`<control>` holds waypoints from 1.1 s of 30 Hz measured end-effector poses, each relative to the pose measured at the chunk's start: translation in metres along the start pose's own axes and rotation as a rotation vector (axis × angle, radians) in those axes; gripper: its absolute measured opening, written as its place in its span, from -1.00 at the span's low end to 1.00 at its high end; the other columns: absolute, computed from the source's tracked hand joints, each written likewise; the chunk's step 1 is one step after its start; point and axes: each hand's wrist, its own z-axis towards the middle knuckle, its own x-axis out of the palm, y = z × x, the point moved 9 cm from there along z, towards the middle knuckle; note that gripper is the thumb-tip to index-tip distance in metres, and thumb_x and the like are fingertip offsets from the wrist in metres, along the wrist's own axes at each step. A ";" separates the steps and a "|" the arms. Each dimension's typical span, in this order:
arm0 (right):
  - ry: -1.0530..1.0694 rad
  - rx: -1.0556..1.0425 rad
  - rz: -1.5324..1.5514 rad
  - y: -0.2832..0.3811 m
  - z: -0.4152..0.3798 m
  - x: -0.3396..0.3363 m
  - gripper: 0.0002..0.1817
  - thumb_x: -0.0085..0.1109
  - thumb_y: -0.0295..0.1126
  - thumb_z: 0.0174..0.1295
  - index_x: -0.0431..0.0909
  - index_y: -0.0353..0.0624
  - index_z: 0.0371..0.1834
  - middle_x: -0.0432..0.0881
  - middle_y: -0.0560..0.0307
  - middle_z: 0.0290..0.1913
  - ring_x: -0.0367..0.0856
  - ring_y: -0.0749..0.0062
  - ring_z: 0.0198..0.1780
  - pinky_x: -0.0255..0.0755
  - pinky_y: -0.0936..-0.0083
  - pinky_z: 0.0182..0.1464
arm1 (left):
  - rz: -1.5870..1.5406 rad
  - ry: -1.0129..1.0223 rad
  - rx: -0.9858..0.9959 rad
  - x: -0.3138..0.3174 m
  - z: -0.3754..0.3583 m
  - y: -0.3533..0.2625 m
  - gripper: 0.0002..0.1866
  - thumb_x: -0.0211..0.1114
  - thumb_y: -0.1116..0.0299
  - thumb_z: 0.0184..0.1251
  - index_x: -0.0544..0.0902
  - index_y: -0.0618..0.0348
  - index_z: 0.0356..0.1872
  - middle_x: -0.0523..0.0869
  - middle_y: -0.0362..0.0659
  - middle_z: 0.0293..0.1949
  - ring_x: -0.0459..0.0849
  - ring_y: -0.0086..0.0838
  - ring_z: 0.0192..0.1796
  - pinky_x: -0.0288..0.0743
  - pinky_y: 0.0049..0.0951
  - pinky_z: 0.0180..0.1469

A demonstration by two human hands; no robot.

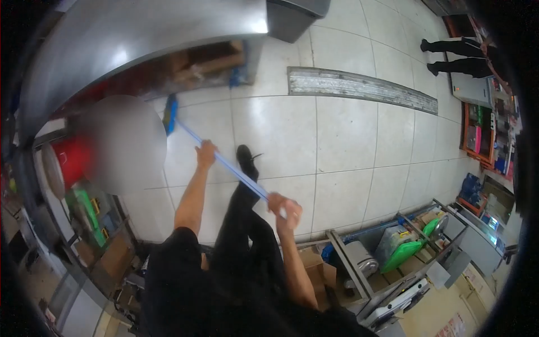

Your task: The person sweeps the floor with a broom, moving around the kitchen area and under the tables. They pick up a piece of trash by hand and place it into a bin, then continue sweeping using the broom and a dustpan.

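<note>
A broom (233, 170) with a pale blue handle slants across the tiled floor, its blue head (170, 114) resting by the foot of the steel counter. Partway down the handle, my left hand (206, 153) is closed around it. My right hand (286, 212) grips the handle close to its upper end, nearer my body. Beyond the handle is my foot in a black shoe (246, 160). Whatever lies right at the bristles is too small to make out.
A steel counter (140, 33) with boxes beneath stands at upper left, a grey bin (296, 19) beside it. A metal drain grate (362, 89) crosses the floor. Shelving (359, 269) runs along the lower right. A red bucket (73, 163) is at left. Another person (463, 56) stands at far right.
</note>
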 end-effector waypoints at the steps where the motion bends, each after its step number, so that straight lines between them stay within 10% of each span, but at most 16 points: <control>1: -0.021 -0.026 -0.011 0.015 0.015 -0.002 -0.55 -0.26 -0.17 0.21 0.30 -0.19 -0.77 0.29 0.09 -0.74 0.26 0.32 -0.62 0.26 0.29 -0.28 | -0.055 0.079 0.049 0.039 0.016 -0.013 -0.82 0.37 0.26 -0.21 0.65 -0.11 -0.47 0.56 -0.11 -0.23 0.42 -0.13 0.04 0.30 0.05 0.02; 3: -0.225 -0.065 -0.099 0.078 0.023 -0.099 -0.59 -0.26 -0.17 0.18 0.23 -0.11 -0.79 0.29 0.09 -0.75 0.22 0.36 -0.64 0.30 0.29 -0.39 | -0.513 0.234 0.189 0.120 0.030 -0.132 -0.78 0.38 0.31 -0.24 0.64 -0.01 -0.44 0.60 -0.11 -0.37 0.49 -0.12 -0.06 0.32 -0.14 0.00; 5: -0.404 -0.135 -0.181 0.190 0.029 -0.133 -0.62 -0.26 -0.16 0.18 0.14 -0.05 -0.76 0.21 0.14 -0.77 0.18 0.39 -0.66 0.29 0.34 -0.40 | -0.716 -0.384 0.455 0.010 0.017 -0.300 -0.74 0.41 0.36 -0.36 0.60 0.05 -0.49 0.57 -0.15 -0.34 0.47 -0.16 -0.12 0.26 -0.13 -0.03; 6: -0.400 -0.369 -0.552 0.251 0.037 -0.112 -0.64 -0.27 -0.16 0.19 0.15 -0.05 -0.73 0.19 0.16 -0.78 0.13 0.40 -0.69 0.20 0.34 -0.46 | -0.883 0.180 0.403 0.034 0.036 -0.382 -0.75 0.35 0.22 -0.19 0.56 0.05 -0.45 0.48 0.04 -0.21 0.37 -0.04 0.00 0.18 0.00 0.10; 8: -0.378 -0.308 -0.238 0.299 0.059 -0.105 -0.62 -0.14 -0.19 0.16 0.13 -0.07 -0.76 0.14 0.21 -0.82 0.16 0.45 -0.74 0.17 0.40 -0.50 | -1.005 0.030 0.472 -0.021 0.054 -0.489 -0.82 0.34 0.34 -0.16 0.55 0.03 -0.47 0.48 -0.07 -0.29 0.40 -0.14 -0.05 0.23 0.04 0.04; 9: -0.383 -0.318 -0.250 0.310 0.068 -0.105 -0.62 -0.14 -0.19 0.16 0.13 -0.07 -0.76 0.14 0.21 -0.82 0.16 0.45 -0.74 0.17 0.40 -0.50 | -0.902 0.333 0.466 -0.037 0.070 -0.532 -0.84 0.33 0.34 -0.12 0.55 0.03 -0.46 0.51 -0.14 -0.23 0.41 -0.17 -0.04 0.26 0.03 0.02; 12: -0.067 -0.452 -0.610 0.349 0.095 -0.079 -0.60 -0.17 -0.14 0.20 0.12 -0.05 -0.75 0.13 0.25 -0.83 0.12 0.51 -0.76 0.11 0.49 -0.53 | -0.910 0.372 0.553 -0.068 0.088 -0.613 -0.84 0.34 0.36 -0.11 0.57 0.03 -0.44 0.53 -0.18 -0.22 0.39 -0.17 -0.02 0.28 0.02 -0.02; 18: -0.223 -0.368 -0.112 0.450 0.076 -0.234 -0.56 -0.23 0.06 0.19 0.20 0.02 -0.70 0.13 0.32 -0.85 0.04 0.59 -0.78 0.06 0.56 -0.54 | -0.886 0.012 0.488 -0.152 0.035 -0.591 -0.88 0.35 0.33 -0.11 0.64 0.05 -0.49 0.56 -0.15 -0.46 0.46 -0.23 -0.14 0.32 -0.17 -0.13; 20: -0.149 -0.304 -0.107 0.388 0.107 -0.270 -0.58 -0.23 0.10 0.19 0.27 0.07 -0.66 0.23 0.33 -0.80 0.14 0.58 -0.73 0.05 0.58 -0.54 | -0.587 0.335 0.326 -0.098 0.038 -0.531 -0.76 0.42 0.36 -0.28 0.66 -0.04 -0.44 0.60 -0.16 -0.37 0.51 -0.22 -0.19 0.35 -0.20 -0.09; 21: -0.023 -0.178 0.123 0.342 0.132 -0.269 -0.59 -0.19 0.08 0.17 0.33 0.04 -0.62 0.34 0.31 -0.72 0.20 0.56 -0.69 0.10 0.54 -0.52 | -0.478 0.183 0.314 -0.070 0.037 -0.490 -0.72 0.43 0.38 -0.33 0.66 -0.05 -0.42 0.60 -0.16 -0.37 0.52 -0.22 -0.20 0.38 -0.21 -0.12; 24: -0.041 -0.424 -0.948 0.178 0.111 -0.353 -0.71 -0.09 -0.24 0.19 0.39 -0.15 -0.62 0.43 0.06 -0.62 0.48 0.19 -0.49 0.32 0.33 -0.26 | -0.351 0.082 0.158 0.089 0.033 -0.339 -0.77 0.41 0.37 -0.33 0.62 -0.02 -0.49 0.60 -0.14 -0.39 0.54 -0.19 -0.27 0.43 -0.31 -0.13; 26: -0.151 -0.536 -0.841 0.139 0.097 -0.414 -0.75 -0.03 -0.30 0.16 0.43 -0.19 -0.59 0.46 0.01 -0.60 0.48 0.17 -0.43 0.34 0.34 -0.25 | -0.129 0.377 -0.011 0.141 0.037 -0.345 -0.71 0.43 0.33 -0.36 0.61 0.00 -0.46 0.59 -0.13 -0.38 0.53 -0.20 -0.26 0.42 -0.30 -0.14; 27: -0.216 -0.539 -1.014 0.149 0.100 -0.451 -0.80 -0.05 -0.33 0.16 0.44 -0.20 -0.51 0.46 0.02 -0.54 0.46 0.22 -0.42 0.34 0.37 -0.25 | -0.178 0.242 0.147 0.163 0.038 -0.385 -0.66 0.43 0.28 -0.34 0.61 0.03 -0.39 0.59 -0.11 -0.35 0.51 -0.20 -0.25 0.37 -0.23 -0.12; 29: -0.286 -0.155 -0.306 0.211 0.151 -0.517 -0.75 -0.17 -0.29 0.19 0.34 -0.11 -0.61 0.30 0.13 -0.67 0.31 0.33 -0.54 0.27 0.40 -0.30 | -0.595 -0.075 0.480 0.164 0.043 -0.545 -0.67 0.39 0.28 -0.31 0.58 0.02 -0.38 0.53 -0.10 -0.43 0.46 -0.15 -0.27 0.28 -0.16 -0.20; 32: -0.296 -0.138 -0.186 0.371 0.165 -0.574 -0.67 -0.30 -0.20 0.20 0.23 -0.01 -0.71 0.13 0.23 -0.81 0.09 0.50 -0.69 0.13 0.43 -0.40 | -0.927 -0.087 0.503 0.141 0.072 -0.810 -0.70 0.38 0.25 -0.26 0.56 0.04 -0.40 0.49 -0.05 -0.33 0.43 -0.14 -0.20 0.25 -0.11 -0.12; 33: -0.301 -0.233 -0.253 0.417 0.164 -0.579 -0.65 -0.29 -0.19 0.18 0.19 -0.03 -0.74 0.15 0.22 -0.81 0.07 0.50 -0.69 0.14 0.41 -0.38 | -0.751 0.243 0.532 0.157 0.092 -0.904 -0.65 0.43 0.21 -0.27 0.60 0.04 -0.36 0.55 -0.11 -0.29 0.45 -0.21 -0.11 0.26 -0.13 0.01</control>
